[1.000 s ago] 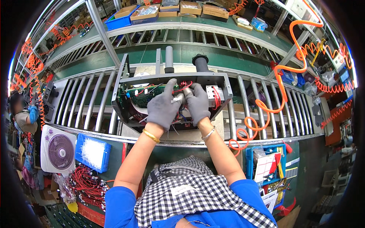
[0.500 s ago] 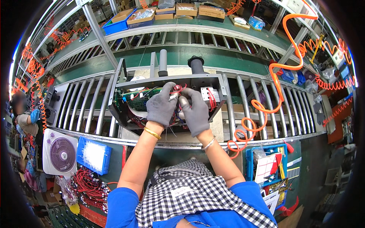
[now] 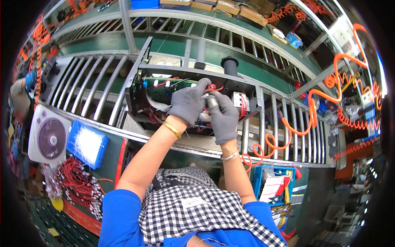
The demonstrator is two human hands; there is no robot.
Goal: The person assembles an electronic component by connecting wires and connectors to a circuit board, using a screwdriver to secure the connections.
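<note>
A black metal housing [image 3: 247, 87] lies open on the roller conveyor, with a green circuit board [image 3: 164, 91] and bundled wires inside. Both my hands wear grey gloves and meet over its middle. Fingers of my left hand [image 3: 189, 103] pinch at a loop of red wires [image 3: 214, 87]. Close beside it, my right hand [image 3: 223, 119] has thumb and fingertips closed on the same wires, just below the loop. A small white piece shows between the fingertips, too small to name. To the right of my hands sits a white breaker block [image 3: 238, 99] with red leads.
Orange coiled air hose [image 3: 312, 111] hangs at the right. Left of me stand a white fan [image 3: 51, 138], a blue tray [image 3: 88, 144] of thin white strips and a heap of red wires [image 3: 78, 181]. At right is a blue tool bin [image 3: 257, 183]. Cardboard boxes [image 3: 251, 16] line the far shelf.
The view has turned, so the housing and bench appear tilted and shifted right. My hands stay together at the red wires, with only slight finger movement.
</note>
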